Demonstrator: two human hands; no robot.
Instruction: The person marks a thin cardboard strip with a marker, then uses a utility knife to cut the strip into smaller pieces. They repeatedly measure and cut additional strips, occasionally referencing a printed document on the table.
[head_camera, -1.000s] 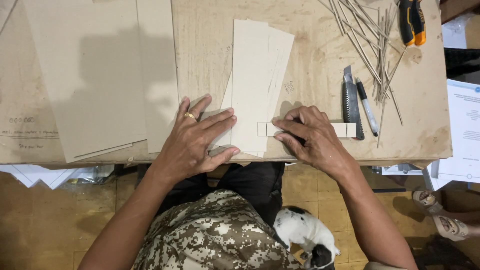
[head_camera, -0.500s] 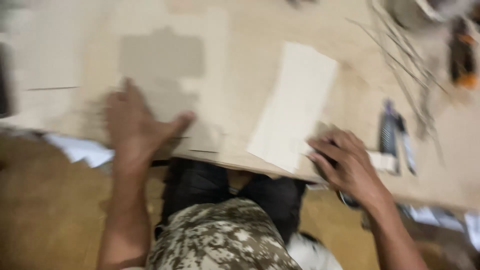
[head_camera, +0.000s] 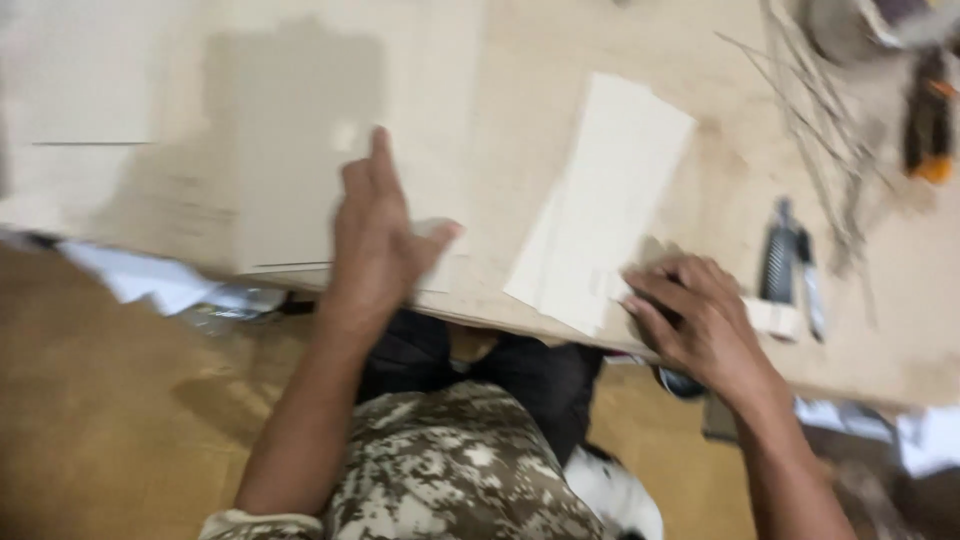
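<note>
Resting flat and open on the cardboard sheets (head_camera: 300, 150), the left hand (head_camera: 380, 240) — the right hand (head_camera: 695, 315) pins a pale strip (head_camera: 600, 200), fingers spread.

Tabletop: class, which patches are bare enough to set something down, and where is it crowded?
Bare wood lies between the pale card strip and the utility knife, and on the table above the left hand. Crowded: thin sticks at top right, and cardboard sheets on the left.
</note>
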